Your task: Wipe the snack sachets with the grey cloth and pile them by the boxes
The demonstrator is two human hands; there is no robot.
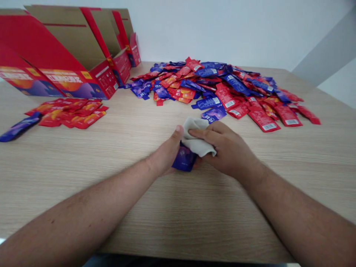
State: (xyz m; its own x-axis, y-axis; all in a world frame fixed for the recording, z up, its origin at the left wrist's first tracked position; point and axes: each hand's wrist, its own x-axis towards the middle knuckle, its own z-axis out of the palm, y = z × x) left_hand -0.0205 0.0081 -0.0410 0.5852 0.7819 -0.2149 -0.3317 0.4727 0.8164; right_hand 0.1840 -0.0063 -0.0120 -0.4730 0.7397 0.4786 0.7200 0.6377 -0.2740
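Observation:
Above the middle of the table, my left hand (168, 154) is closed on a blue sachet (184, 158), its thumb along the sachet's edge. My right hand (229, 146) grips a pale grey cloth (197, 138) and presses it over the upper part of that sachet. The cloth and fingers hide the sachet's top. Just beyond the cloth lies a purple-blue sachet (214, 114) at the near edge of a big mixed pile.
A large pile of red and blue sachets (205, 79) spreads across the back. At the left, a smaller group of red sachets (69, 112) lies beside one blue sachet (20, 127). Open red cardboard boxes (66, 79) stand behind them. A white wall (222, 29) bounds the table (194, 218).

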